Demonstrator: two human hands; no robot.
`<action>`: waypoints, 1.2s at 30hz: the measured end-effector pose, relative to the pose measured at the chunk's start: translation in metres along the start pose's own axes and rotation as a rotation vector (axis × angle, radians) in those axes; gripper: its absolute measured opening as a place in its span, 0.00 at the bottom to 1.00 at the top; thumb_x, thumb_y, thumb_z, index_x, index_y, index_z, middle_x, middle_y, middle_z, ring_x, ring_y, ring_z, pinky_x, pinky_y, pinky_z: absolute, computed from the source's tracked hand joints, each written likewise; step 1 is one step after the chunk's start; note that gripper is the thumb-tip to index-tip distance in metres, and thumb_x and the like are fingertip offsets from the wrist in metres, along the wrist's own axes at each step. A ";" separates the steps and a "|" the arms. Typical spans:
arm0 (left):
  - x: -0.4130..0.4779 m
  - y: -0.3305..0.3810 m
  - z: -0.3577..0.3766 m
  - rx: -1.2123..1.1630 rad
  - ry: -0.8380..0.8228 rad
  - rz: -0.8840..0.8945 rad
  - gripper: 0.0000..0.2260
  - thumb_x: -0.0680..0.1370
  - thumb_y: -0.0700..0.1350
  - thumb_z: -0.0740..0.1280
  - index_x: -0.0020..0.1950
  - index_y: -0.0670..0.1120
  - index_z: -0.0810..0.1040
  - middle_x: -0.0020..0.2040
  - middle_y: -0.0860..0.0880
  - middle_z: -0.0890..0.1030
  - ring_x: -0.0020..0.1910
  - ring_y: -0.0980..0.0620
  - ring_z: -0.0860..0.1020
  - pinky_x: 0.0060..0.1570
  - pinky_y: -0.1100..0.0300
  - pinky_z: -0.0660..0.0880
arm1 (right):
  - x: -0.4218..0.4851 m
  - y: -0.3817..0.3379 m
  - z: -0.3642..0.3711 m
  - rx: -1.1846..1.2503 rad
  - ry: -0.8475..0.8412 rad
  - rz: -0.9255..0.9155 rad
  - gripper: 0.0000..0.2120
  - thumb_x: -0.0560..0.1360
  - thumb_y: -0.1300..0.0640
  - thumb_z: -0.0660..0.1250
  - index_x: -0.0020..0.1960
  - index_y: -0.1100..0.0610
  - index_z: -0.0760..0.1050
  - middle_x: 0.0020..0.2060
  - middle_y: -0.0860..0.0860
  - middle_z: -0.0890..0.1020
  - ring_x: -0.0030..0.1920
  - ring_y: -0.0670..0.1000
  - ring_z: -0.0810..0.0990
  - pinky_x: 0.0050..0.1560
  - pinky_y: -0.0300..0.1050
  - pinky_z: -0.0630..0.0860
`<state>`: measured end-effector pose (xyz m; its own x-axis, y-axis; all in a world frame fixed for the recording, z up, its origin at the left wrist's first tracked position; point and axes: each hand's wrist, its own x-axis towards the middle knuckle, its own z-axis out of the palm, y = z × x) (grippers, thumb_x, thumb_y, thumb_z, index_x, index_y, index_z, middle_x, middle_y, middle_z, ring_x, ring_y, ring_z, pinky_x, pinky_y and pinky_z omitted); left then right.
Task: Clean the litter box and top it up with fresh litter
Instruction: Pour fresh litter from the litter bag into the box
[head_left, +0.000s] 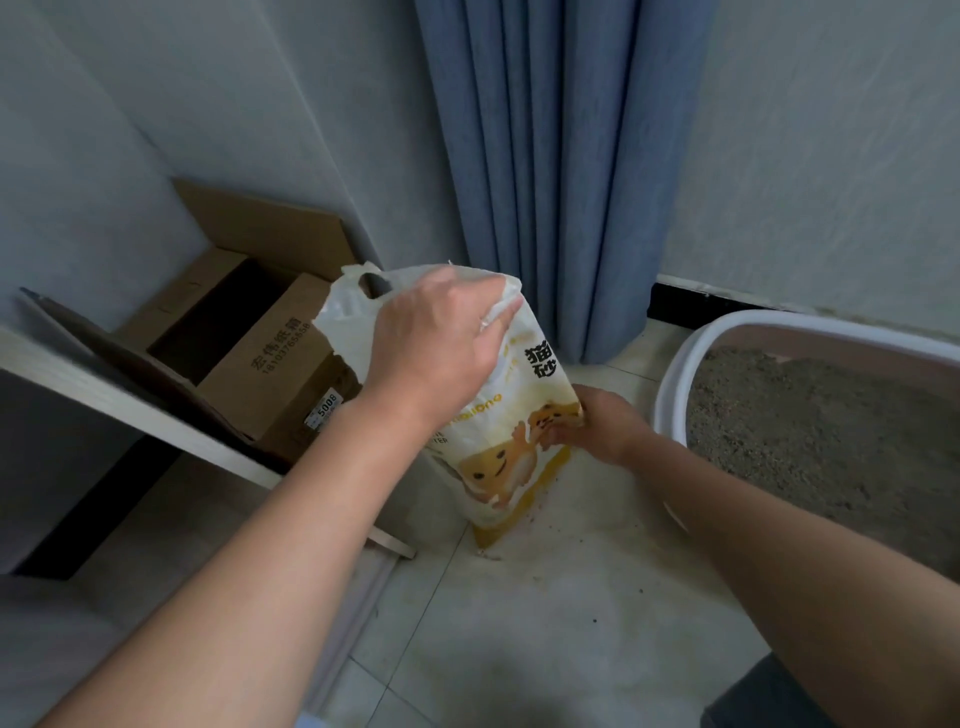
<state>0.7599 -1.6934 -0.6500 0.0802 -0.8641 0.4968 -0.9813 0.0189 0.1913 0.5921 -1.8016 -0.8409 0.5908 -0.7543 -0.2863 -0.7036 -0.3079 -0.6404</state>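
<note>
Both bare forearms are reaching forward. The left grip is curling over the top of the litter bag, pinching it; the right grip, lower, is clasping its side.

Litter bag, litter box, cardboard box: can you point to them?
litter bag (498, 467): head view, printed front.
litter box (678, 374): head view, white rim.
cardboard box (270, 358): head view, printed top flap.
</note>
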 end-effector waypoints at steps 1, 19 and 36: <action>-0.001 -0.001 -0.001 -0.004 0.013 -0.009 0.17 0.81 0.52 0.65 0.36 0.52 0.62 0.34 0.49 0.70 0.34 0.46 0.70 0.33 0.56 0.59 | 0.000 -0.002 0.000 0.004 0.004 -0.009 0.18 0.67 0.47 0.76 0.55 0.48 0.78 0.46 0.46 0.85 0.48 0.51 0.82 0.50 0.49 0.79; 0.054 0.004 0.013 -0.555 0.285 -0.320 0.17 0.80 0.56 0.64 0.42 0.43 0.78 0.37 0.45 0.78 0.38 0.46 0.75 0.42 0.46 0.76 | -0.054 -0.011 -0.079 -0.220 0.160 -0.119 0.13 0.82 0.48 0.58 0.44 0.46 0.77 0.36 0.46 0.80 0.37 0.50 0.78 0.39 0.50 0.75; 0.097 0.176 0.080 -1.079 -0.175 -0.606 0.55 0.58 0.74 0.74 0.77 0.49 0.61 0.73 0.49 0.68 0.71 0.50 0.71 0.70 0.51 0.70 | -0.194 0.036 -0.215 -0.403 0.426 0.102 0.12 0.80 0.44 0.62 0.40 0.43 0.78 0.23 0.43 0.73 0.27 0.43 0.72 0.28 0.43 0.67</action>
<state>0.5807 -1.8141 -0.6362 0.3633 -0.9315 -0.0174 -0.1439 -0.0746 0.9868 0.3674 -1.7911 -0.6556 0.3605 -0.9322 0.0319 -0.8923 -0.3546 -0.2796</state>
